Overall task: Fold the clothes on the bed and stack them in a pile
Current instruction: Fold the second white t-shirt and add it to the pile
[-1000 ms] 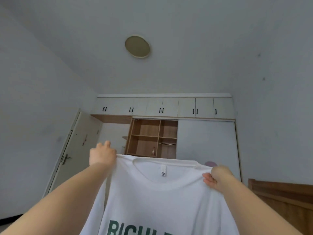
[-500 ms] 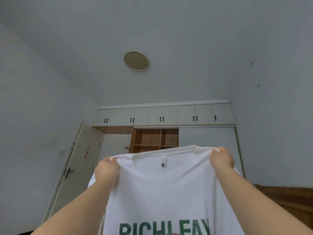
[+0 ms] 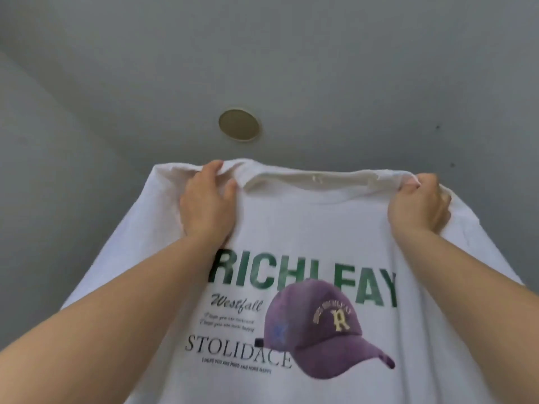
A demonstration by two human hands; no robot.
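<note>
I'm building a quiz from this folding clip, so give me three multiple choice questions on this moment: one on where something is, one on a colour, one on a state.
1. Where is the round ceiling light?
A. Above the T-shirt's collar
B. Under the right hand
C. Below the printed cap

2. What colour is the printed cap?
A. Orange
B. Purple
C. Black

3. How is the white T-shirt held?
A. Lying flat
B. One hand only
C. Both hands gripping its shoulders

Answers: 1 A, it sits on the ceiling over the collar. 2 B, the cap is purple. 3 C, left hand and right hand each clutch fabric.
</note>
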